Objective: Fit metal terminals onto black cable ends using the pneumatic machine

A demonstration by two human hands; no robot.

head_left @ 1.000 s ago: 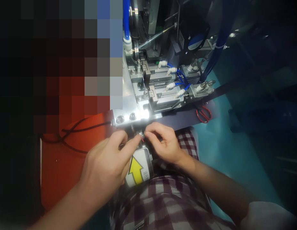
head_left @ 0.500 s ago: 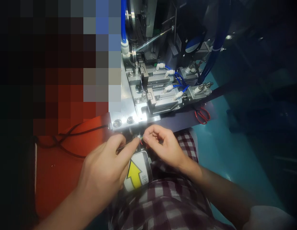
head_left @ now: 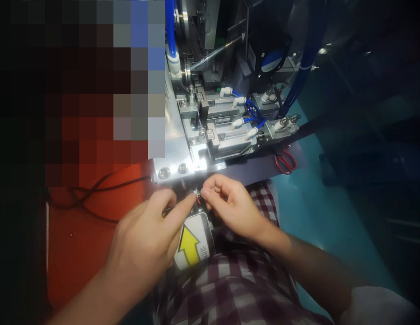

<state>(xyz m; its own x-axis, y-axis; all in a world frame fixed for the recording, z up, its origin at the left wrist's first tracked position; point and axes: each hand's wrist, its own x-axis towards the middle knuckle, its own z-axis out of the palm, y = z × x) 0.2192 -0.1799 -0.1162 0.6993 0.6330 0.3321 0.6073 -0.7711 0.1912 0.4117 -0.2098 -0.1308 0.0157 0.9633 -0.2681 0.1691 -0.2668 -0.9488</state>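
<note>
Thin coloured wires (head_left: 198,200), one of them red, end at a small whitish piece (head_left: 196,192) between my two hands. My right hand (head_left: 233,205) is closed in a pinch on the wires, thumb against forefinger. On the other side, my left hand (head_left: 145,237) has its fingers curled and its thumb tip against the whitish piece. What lies under the left fingers is hidden. Just beyond both hands is the front edge of a metal plate (head_left: 169,155) with bolts. Below them sits a white label (head_left: 203,230) with a yellow arrow.
Pneumatic cylinders (head_left: 230,149) with white fittings and blue tubes stand ahead. Red-handled scissors (head_left: 285,161) lie on the dark ledge to the right. Black cables (head_left: 95,185) cross an orange-red surface (head_left: 77,257) at left. A checked garment (head_left: 230,289) covers my lap.
The view has shifted slightly, so the scene sits a little further left and up. Both hands keep nearly the same pose around the wires.
</note>
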